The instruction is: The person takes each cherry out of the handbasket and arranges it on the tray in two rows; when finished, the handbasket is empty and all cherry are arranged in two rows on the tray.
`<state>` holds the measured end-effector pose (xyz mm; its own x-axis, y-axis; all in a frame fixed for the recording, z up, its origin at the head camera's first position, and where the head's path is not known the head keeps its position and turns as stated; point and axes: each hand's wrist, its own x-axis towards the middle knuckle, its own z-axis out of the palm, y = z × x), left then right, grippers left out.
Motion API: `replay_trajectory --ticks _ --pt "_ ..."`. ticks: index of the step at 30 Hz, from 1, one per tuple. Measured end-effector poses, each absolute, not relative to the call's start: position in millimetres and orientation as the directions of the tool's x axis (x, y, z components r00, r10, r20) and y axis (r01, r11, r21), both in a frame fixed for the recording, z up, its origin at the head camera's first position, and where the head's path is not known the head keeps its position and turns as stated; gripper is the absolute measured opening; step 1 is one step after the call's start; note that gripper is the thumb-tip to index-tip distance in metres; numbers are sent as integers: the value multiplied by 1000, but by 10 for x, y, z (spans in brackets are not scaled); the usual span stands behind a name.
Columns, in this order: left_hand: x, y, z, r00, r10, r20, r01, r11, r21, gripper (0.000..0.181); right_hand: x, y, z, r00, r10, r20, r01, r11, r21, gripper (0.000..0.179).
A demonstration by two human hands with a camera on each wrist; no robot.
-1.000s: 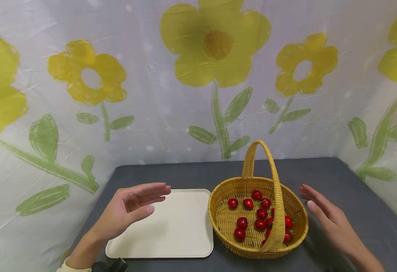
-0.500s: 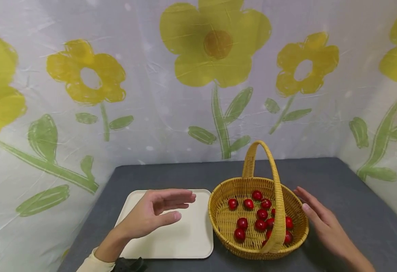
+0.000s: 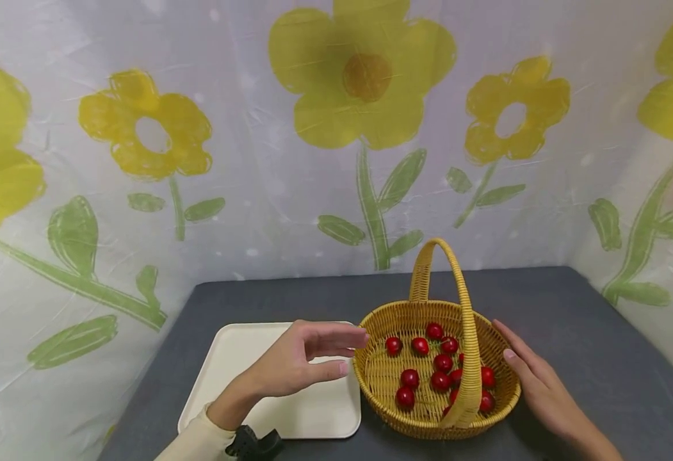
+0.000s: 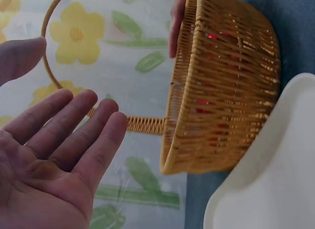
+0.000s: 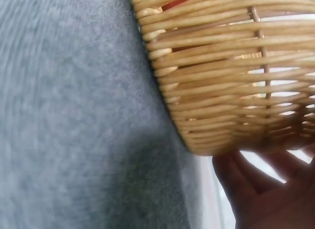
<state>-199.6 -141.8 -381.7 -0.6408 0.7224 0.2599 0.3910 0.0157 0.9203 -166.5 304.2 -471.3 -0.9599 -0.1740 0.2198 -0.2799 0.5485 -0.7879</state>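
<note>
A yellow wicker basket (image 3: 382, 410) with a tall arched handle stands on the dark table, right of centre. Several red cherries (image 3: 405, 398) lie loose on its floor. My right hand (image 3: 543, 387) is at the basket's right side, its fairly straight fingers against the wicker wall, as the right wrist view also shows. My left hand (image 3: 307, 358) hovers over the tray at the basket's left rim, palm turned toward it. In the left wrist view the left fingers (image 4: 98, 145) are extended, thumb apart, with nothing in them and a gap to the basket.
A white rectangular tray (image 3: 244, 358) lies flat just left of the basket, nothing on it. The dark grey tabletop (image 3: 290, 298) ends at a flower-printed curtain (image 3: 255, 160) behind and at both sides. A black strap device (image 3: 255, 443) sits at the left wrist.
My left hand has moved right across the tray to the basket's left rim. My right hand has moved left and come up against the basket's right side. The basket has stayed put.
</note>
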Motion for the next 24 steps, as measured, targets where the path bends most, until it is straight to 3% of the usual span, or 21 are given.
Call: replay_trajectory --ticks 24 --pt "-2204 -672 -4024 -634 769 87 420 247 873 38 -1658 3068 -4789 -945 -210 250 -323 487 -811 54"
